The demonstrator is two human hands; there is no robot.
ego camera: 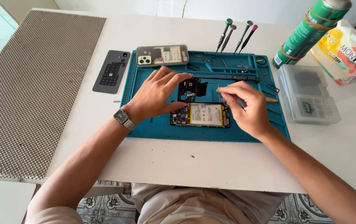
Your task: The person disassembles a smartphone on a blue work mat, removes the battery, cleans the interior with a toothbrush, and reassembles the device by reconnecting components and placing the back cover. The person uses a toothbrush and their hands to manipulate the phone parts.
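Two hands over blue mat, white table

The work mat is teal blue on a white tabletop. On the mat, the opened phone shows a yellow-and-white battery in a black frame. Left of the mat lie a dark grey cover and a brown-and-cream woven mat. Right of it stand a green can and, seemingly, a clear grey-tinted box.
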